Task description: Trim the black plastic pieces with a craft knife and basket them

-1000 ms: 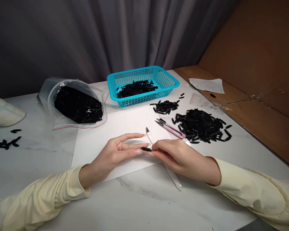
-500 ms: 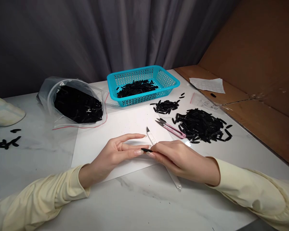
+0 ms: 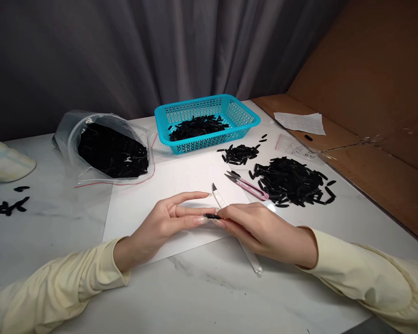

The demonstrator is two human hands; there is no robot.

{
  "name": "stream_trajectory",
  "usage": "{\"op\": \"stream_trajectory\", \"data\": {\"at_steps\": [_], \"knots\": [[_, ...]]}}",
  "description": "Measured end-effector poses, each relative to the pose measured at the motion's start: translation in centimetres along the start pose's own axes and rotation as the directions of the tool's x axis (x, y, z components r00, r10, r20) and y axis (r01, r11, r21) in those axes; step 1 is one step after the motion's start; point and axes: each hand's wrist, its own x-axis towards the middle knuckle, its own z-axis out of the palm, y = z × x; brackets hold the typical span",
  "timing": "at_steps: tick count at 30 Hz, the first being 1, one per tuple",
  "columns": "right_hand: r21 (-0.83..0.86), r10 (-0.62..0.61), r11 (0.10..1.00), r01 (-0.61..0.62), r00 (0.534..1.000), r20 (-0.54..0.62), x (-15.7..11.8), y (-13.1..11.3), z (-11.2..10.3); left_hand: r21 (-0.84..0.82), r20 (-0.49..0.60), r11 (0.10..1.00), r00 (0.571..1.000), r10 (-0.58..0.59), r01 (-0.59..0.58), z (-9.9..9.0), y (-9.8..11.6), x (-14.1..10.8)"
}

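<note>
Between my two hands is a small, slender black piece [image 3: 212,216], its kind unclear. My left hand [image 3: 170,217] pinches its left end between thumb and a finger, while the index finger stretches out above. At its right end, my right hand [image 3: 261,227] closes thumb and fingertips on the same piece. A white-handled craft knife [image 3: 219,197] lies under my right hand, its blade pointing away and its middle hidden. White paper [image 3: 139,208] is spread beneath my hands. Pink thread snips [image 3: 249,187] rest just beyond the right hand.
A heap of black pieces [image 3: 292,181] lies at right, with a smaller pile [image 3: 241,154] behind it. More fill a turquoise basket [image 3: 209,144] and a clear zip bag [image 3: 66,139]. A few loose ones [image 3: 9,207] lie far left. A cardboard box [image 3: 376,79] borders the right.
The black piece has turned slightly between my fingertips and shows a lighter line along it. My hands stay almost where they were.
</note>
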Motion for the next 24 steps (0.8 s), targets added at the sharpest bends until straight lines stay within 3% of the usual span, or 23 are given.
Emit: {"op": "stream_trajectory", "data": {"at_steps": [15,24], "knots": [[-0.035,-0.029,0.999,0.027,0.998,-0.059,-0.01,-0.07,0.02,-0.014,-0.001,0.999,0.999,0.037,-0.037,-0.04,-0.07,0.07],[0.074,0.023,0.997,-0.018,0.997,-0.070,-0.05,0.11,0.18,0.040,-0.058,0.998,0.997,0.060,-0.057,0.07,0.02,0.13]]}}
